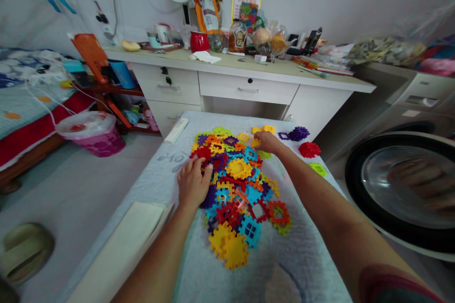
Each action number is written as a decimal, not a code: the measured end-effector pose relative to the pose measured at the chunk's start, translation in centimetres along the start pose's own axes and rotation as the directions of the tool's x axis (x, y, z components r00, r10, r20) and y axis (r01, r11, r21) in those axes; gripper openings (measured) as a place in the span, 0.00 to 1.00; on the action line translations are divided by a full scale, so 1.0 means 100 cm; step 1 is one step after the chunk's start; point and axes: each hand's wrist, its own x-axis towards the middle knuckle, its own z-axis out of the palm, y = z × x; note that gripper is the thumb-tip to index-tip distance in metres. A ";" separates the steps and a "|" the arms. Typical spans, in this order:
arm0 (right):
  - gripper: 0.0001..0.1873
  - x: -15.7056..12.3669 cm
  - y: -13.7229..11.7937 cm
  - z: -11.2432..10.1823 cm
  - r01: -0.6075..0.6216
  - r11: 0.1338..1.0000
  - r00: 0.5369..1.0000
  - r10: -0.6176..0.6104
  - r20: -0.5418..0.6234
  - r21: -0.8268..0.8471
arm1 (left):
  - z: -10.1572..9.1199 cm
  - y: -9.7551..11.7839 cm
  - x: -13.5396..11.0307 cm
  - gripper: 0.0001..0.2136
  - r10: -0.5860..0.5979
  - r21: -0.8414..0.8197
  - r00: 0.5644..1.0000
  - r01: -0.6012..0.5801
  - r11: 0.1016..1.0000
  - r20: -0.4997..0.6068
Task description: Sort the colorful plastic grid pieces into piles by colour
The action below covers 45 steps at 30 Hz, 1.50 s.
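A heap of flat interlocking plastic building pieces (239, 169) in yellow, red, blue, orange, purple and green lies on the cloth-covered table. My left hand (194, 182) rests at the heap's left side, fingers apart, its tips touching red pieces (203, 152). At the far right of the heap, my right hand (267, 143) has its fingers closed on a yellow building piece (255, 143), partly hidden by them. Just beyond it lie other yellow pieces (268, 129). Separate groups of purple pieces (299, 133), red pieces (310, 150) and green pieces (318, 169) lie along the right edge.
A white box-like strip (177, 131) lies at the table's far left corner. A long pale block (131, 232) runs along the near left edge. Behind stands a white desk (245, 87) with jars and packets. A washing machine (408, 104) is at the right, a pink bin (94, 135) at left.
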 end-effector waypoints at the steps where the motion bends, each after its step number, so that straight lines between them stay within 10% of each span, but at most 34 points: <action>1: 0.24 0.002 0.001 -0.003 0.000 1.000 1.000 0.000 -0.031 0.006 | 0.000 0.000 0.000 0.20 0.000 0.002 1.000 0.000 1.000 0.003; 8: 0.22 0.034 0.007 -0.025 -0.158 0.987 0.968 0.162 -0.191 0.040 | -0.003 0.002 -0.001 0.19 0.004 0.014 1.000 -0.004 1.000 -0.001; 22: 0.19 0.053 0.023 0.000 -0.258 0.966 0.962 0.259 -0.089 0.025 | -0.002 0.001 0.000 0.20 -0.003 0.007 1.000 0.003 1.000 0.005; 31: 0.21 0.041 0.012 0.001 -0.191 0.980 0.964 0.199 -0.178 0.061 | -0.004 0.003 -0.001 0.21 -0.016 0.003 1.000 0.016 1.000 0.025; 45: 0.26 0.050 -0.035 0.003 -0.009 1.000 1.000 0.009 0.004 -0.008 | -0.004 0.004 -0.001 0.20 -0.009 0.016 1.000 0.009 1.000 0.008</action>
